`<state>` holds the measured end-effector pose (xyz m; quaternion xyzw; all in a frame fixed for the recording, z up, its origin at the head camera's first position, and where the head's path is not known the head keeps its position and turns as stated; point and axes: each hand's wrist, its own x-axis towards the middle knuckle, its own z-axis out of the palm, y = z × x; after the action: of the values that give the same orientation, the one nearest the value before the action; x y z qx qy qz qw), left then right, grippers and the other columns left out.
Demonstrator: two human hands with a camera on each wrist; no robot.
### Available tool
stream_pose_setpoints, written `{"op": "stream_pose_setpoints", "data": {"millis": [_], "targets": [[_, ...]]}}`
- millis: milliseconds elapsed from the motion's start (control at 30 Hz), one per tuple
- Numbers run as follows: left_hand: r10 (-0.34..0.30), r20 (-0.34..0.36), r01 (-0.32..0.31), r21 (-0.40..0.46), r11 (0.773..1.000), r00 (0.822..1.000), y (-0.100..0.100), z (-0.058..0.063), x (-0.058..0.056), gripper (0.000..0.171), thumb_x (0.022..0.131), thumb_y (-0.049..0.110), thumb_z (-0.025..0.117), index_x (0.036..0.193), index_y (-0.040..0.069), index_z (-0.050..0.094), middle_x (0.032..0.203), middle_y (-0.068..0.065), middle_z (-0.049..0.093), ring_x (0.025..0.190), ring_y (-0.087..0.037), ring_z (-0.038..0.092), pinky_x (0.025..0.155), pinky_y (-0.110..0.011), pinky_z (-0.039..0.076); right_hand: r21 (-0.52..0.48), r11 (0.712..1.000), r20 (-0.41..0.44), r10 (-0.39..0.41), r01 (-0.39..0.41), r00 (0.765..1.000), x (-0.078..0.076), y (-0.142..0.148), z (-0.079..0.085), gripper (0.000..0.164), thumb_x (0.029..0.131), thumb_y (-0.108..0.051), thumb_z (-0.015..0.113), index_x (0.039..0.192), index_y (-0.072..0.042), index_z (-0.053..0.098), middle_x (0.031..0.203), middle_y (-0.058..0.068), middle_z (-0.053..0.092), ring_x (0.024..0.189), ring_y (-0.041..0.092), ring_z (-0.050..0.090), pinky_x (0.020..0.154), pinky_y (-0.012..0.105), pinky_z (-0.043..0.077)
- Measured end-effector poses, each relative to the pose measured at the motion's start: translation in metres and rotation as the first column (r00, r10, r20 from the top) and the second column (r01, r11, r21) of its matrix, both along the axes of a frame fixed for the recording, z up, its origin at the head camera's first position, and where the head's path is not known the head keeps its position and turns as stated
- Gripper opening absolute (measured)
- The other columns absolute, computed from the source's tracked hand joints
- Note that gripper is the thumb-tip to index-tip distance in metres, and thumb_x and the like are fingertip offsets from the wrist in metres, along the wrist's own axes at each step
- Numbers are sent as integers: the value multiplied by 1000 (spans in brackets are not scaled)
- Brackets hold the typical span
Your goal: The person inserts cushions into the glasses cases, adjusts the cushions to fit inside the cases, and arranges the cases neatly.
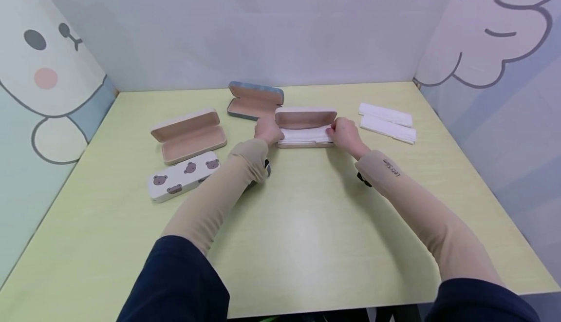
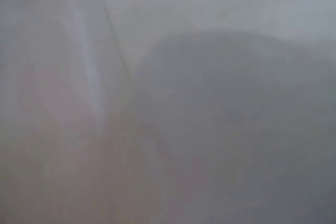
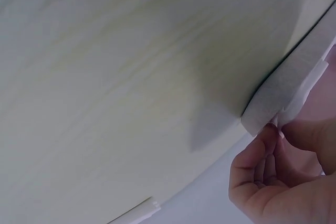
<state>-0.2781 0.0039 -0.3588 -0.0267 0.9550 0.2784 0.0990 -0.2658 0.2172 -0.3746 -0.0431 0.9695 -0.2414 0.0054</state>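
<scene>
An open glasses case [image 1: 306, 119] with a pink lining stands near the middle of the table, its lid raised at the back. Lying in its lower half is a folded white cloth [image 1: 304, 136], stretched along the case's length. My left hand [image 1: 269, 130] pinches the cloth at the case's left end. At the opposite end my right hand [image 1: 346, 136] holds the cloth's other edge; in the right wrist view, thumb and forefinger pinch a corner of the cloth [image 3: 300, 98] just at the case's rim. The left wrist view is too blurred to show the fingers.
Two folded white cloths [image 1: 388, 129] lie to the right. Behind my left hand stands an open blue-grey case [image 1: 255, 102]. Left of it is another open pink-lined case [image 1: 193, 139], with a closed white bear-print case [image 1: 184, 176] in front. Walls border the table's back and sides.
</scene>
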Motion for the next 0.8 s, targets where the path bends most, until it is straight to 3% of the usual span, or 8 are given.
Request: {"op": "stream_pose_setpoints", "data": {"millis": [267,300,367,433,533,667,800], "targets": [[2,-9,-1,54,999,1000,-2,1,-1,44,78,17,70,116,-2,59,122,-19,60,111,-32,56,98,-39,47,-5,1000,33,-18,18,999,-2,1,-3,25,92,-10,52,97,10,66,91,23,66,69,22,54,61,25,40],[-3,-16,4,79,997,1000,-2,3,-2,45,78,18,71,118,-1,59,119,-17,60,108,-29,56,97,-36,47,-7,1000,38,-24,24,999,-2,2,-2,25,92,-10,52,98,10,66,92,23,67,70,22,54,61,25,40],[7,18,-11,177,984,1000,-3,7,-3,43,80,21,72,116,1,60,95,-11,62,86,-22,57,81,-31,49,-15,999,47,-35,36,998,-1,4,-1,26,92,-10,52,100,10,66,95,24,67,70,22,54,61,24,41],[11,71,-30,260,965,997,-3,14,-5,36,82,25,72,107,3,60,71,-4,54,64,-15,49,63,-26,44,-15,999,50,-41,41,998,-1,5,0,26,92,-11,52,100,10,66,94,24,67,69,21,54,60,23,40],[35,170,-96,363,927,985,-4,26,-7,28,84,31,70,87,7,55,51,3,37,44,-8,37,46,-22,30,-13,999,39,-43,44,998,0,9,1,27,92,-11,51,96,10,67,87,22,66,64,18,51,57,21,38],[21,232,-109,374,921,973,-9,42,-5,44,84,45,65,64,14,42,47,5,38,45,-7,36,45,-23,23,-16,998,26,-52,53,998,1,12,3,28,91,-11,51,94,10,68,86,23,67,66,22,54,59,26,42],[-15,265,-92,388,917,964,-14,50,-2,53,84,56,61,55,18,38,46,5,36,49,-9,34,48,-26,20,-11,998,39,-61,62,997,1,15,5,29,93,-13,50,100,11,65,99,28,67,82,33,61,76,39,51]]}}
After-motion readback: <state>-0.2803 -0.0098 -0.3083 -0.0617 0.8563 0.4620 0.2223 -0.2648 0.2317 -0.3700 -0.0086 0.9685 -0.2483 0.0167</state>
